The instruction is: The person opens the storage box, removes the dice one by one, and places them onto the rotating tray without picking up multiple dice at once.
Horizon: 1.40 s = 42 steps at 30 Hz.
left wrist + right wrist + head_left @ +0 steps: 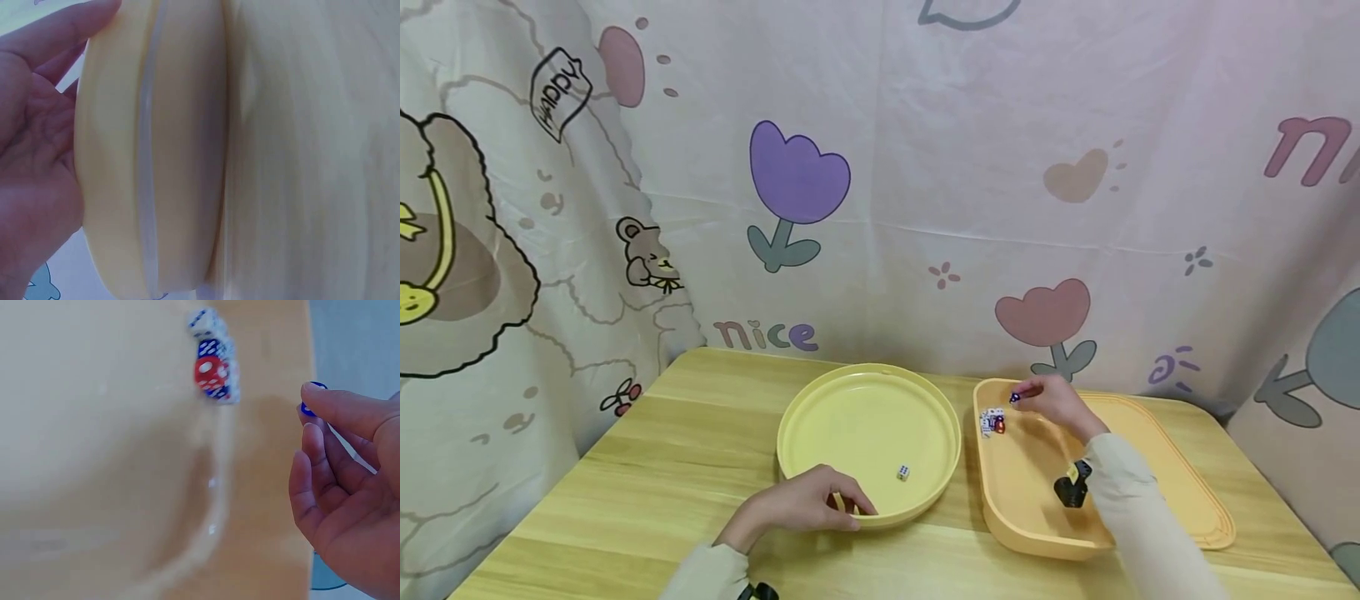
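Note:
My left hand holds the near rim of a round yellow tray, its fingers curled over the inside edge. In the left wrist view the thumb lies along the tray's side wall. A white die sits on the tray's floor. My right hand pinches a blue die between thumb and fingertips, above the orange rectangular tray. Several white and blue dice and a red die are clustered at that tray's left wall, below and left of the hand.
An orange lid-like panel with rounded corners lies at the right, beside the rectangular tray. Both trays stand on a wood-grain table. A printed curtain hangs behind the table and along its sides.

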{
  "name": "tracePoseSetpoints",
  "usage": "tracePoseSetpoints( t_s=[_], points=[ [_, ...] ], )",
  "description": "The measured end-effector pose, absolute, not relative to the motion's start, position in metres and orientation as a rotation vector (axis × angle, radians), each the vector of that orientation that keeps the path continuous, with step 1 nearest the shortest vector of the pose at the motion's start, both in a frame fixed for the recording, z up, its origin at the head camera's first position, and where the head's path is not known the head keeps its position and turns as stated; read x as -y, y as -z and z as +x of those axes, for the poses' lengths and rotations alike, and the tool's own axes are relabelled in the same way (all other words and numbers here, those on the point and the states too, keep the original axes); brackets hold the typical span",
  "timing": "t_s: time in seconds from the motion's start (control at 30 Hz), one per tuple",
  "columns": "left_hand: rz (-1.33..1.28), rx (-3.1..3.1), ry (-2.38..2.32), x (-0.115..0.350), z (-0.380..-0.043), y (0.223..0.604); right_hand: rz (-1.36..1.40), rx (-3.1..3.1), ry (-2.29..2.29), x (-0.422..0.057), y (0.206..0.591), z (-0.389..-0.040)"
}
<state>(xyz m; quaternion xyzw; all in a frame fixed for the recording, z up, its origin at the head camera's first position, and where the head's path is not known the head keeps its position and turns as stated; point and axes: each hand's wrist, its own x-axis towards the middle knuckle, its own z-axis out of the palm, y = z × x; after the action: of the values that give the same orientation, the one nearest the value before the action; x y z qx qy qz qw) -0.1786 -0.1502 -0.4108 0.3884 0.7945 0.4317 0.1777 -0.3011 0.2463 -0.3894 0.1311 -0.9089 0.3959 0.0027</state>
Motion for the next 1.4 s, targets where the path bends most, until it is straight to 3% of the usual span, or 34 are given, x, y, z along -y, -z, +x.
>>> tracePoseSetpoints(
  t_s=[0.73,1.4],
  points=[
    [1.087,-2.243,-1.238,0.15,-0.178,0.411,0.407,2.722,-1.45,-0.21,0.346,-0.266],
    [1.112,-2.237,-1.226,0.151,-0.18,0.411,0.509,2.565,-1.597,-0.162,0.347,-0.219]
  ],
)
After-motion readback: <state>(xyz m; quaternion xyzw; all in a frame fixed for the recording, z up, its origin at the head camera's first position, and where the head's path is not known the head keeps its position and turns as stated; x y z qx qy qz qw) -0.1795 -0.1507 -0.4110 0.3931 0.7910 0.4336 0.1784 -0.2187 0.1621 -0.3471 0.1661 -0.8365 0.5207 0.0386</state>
